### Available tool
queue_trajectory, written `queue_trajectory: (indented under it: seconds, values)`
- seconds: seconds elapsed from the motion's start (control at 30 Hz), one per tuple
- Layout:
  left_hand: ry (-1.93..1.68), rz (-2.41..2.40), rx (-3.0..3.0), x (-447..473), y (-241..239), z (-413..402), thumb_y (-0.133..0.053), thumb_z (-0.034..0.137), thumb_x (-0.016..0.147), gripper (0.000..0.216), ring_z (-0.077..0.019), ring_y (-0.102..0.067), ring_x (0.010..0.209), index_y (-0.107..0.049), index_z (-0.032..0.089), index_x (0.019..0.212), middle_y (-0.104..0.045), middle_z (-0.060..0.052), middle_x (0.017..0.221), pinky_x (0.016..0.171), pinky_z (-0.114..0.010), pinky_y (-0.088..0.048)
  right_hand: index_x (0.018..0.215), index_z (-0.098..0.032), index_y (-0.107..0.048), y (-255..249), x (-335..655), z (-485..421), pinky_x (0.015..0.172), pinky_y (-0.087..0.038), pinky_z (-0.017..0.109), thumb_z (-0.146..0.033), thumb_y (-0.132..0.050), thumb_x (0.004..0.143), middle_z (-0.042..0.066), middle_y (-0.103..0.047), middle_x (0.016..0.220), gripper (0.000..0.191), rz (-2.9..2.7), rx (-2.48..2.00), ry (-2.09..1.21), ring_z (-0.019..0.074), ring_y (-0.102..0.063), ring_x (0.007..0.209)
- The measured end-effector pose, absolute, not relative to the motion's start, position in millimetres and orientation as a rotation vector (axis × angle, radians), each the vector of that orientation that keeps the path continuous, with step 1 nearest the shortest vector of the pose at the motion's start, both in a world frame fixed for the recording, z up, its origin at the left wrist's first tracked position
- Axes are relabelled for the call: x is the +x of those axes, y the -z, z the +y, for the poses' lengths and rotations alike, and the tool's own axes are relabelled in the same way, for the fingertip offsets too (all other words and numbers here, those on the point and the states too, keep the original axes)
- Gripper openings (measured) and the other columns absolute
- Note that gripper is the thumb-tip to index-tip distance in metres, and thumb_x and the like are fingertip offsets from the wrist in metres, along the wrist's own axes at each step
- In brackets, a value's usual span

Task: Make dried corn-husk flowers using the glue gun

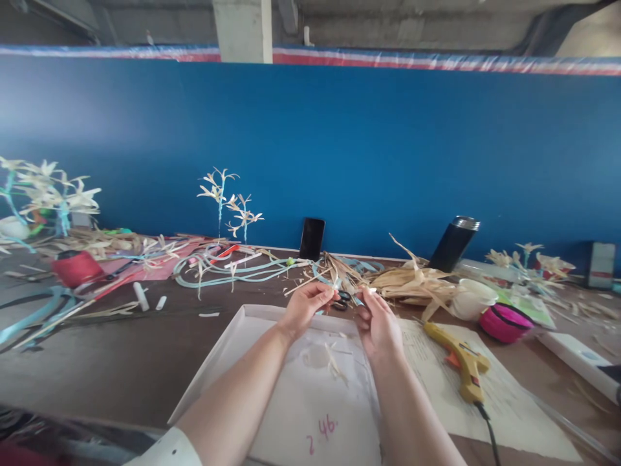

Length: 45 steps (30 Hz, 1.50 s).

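Note:
Above the far end of a white box lid, my two hands work close together. My left hand is closed in a pinch at thumb and forefinger; a thin pale bit shows at the fingertips, too small to name. My right hand pinches a small white piece, its kind unclear. Between and behind the hands lie black-handled scissors, partly covered. Inside the lid are pale scraps and pink handwritten figures.
Right of the lid, a yellow glue gun rests on a paper sheet. Behind are dried husks, a white cup, a black bottle and a phone. Husk flowers and blue cords stand left.

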<state>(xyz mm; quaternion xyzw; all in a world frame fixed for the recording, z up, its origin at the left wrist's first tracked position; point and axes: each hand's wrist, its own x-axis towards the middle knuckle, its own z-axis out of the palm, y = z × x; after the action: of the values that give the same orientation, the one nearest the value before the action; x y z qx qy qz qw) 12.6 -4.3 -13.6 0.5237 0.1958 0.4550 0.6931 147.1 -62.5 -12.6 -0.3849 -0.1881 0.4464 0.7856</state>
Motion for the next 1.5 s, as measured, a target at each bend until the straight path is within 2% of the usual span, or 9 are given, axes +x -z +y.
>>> queue_trajectory:
  seconds: [0.17, 0.3, 0.4, 0.63, 0.9, 1.33, 1.5]
  values:
    - [-1.035, 0.518, 1.238, 13.9, 15.2, -3.7, -0.072, 0.038, 0.067, 0.03, -0.0115, -0.054, 0.07, -0.067, 0.013, 0.081, -0.064, -0.006, 0.081, 0.065, -0.023, -0.043, 0.079, -0.018, -0.068, 10.0, 143.1, -64.6, 0.033, -0.017, 0.016, -0.033, -0.08, 0.055, -0.001, -0.062, 0.075, 0.029, -0.475, -0.891, -0.928, 0.0013, -0.033, 0.041]
    - [-1.036, 0.501, 1.323, 14.1, 11.6, -6.1, -0.071, 0.039, 0.066, 0.029, -0.0121, -0.054, 0.071, -0.067, 0.012, 0.076, -0.063, -0.005, 0.082, 0.066, -0.024, -0.043, 0.077, -0.018, -0.069, 11.2, 138.5, -64.5, 0.034, -0.018, 0.019, -0.035, -0.079, 0.056, 0.0, -0.063, 0.07, 0.029, -0.558, -0.977, -0.869, 0.003, -0.033, 0.042]
    - [-1.03, 0.517, 1.319, 14.7, 10.0, -6.9, -0.073, 0.038, 0.063, 0.028, -0.0122, -0.055, 0.069, -0.066, 0.012, 0.072, -0.062, -0.003, 0.076, 0.067, -0.025, -0.043, 0.077, -0.016, -0.071, 13.0, 136.3, -63.8, 0.035, -0.018, 0.019, -0.037, -0.079, 0.058, 0.001, -0.061, 0.065, 0.03, -0.613, -1.014, -0.847, 0.0032, -0.032, 0.042]
    - [-1.092, 0.652, 1.277, 15.9, 13.1, -2.9, -0.075, 0.036, 0.06, 0.029, -0.0108, -0.055, 0.064, -0.065, 0.013, 0.075, -0.063, -0.002, 0.071, 0.063, -0.023, -0.044, 0.077, -0.018, -0.071, 16.3, 136.1, -62.7, 0.037, -0.022, 0.019, -0.038, -0.079, 0.057, -0.001, -0.06, 0.065, 0.029, -0.637, -1.048, -0.839, 0.0032, -0.034, 0.043]
    - [-1.103, 0.605, 1.285, 20.7, 19.3, -2.9, -0.076, 0.037, 0.058, 0.037, -0.0132, -0.058, 0.065, -0.064, 0.012, 0.083, -0.063, -0.003, 0.073, 0.057, -0.024, -0.048, 0.078, -0.018, -0.071, 17.7, 134.3, -62.4, 0.037, -0.019, 0.02, -0.04, -0.079, 0.056, -0.003, -0.053, 0.055, 0.032, -0.648, -1.1, -0.866, 0.0045, -0.03, 0.041]
    - [-1.118, 0.657, 1.343, 19.6, 15.4, -5.6, -0.072, 0.041, 0.062, 0.032, -0.0146, -0.059, 0.062, -0.069, 0.013, 0.076, -0.066, -0.004, 0.069, 0.06, -0.025, -0.047, 0.076, -0.017, -0.071, 16.4, 133.1, -63.5, 0.038, -0.017, 0.02, -0.041, -0.078, 0.058, -0.005, -0.048, 0.05, 0.03, -0.704, -1.091, -0.861, 0.0049, -0.029, 0.042]
    - [-1.158, 0.665, 1.236, 21.8, 14.7, -5.1, -0.075, 0.04, 0.059, 0.033, -0.0134, -0.058, 0.059, -0.066, 0.012, 0.074, -0.064, -0.003, 0.066, 0.058, -0.025, -0.048, 0.078, -0.017, -0.073, 14.1, 131.8, -63.1, 0.037, -0.02, 0.02, -0.038, -0.08, 0.055, -0.002, -0.057, 0.059, 0.032, -0.645, -1.09, -0.82, 0.004, -0.031, 0.042]
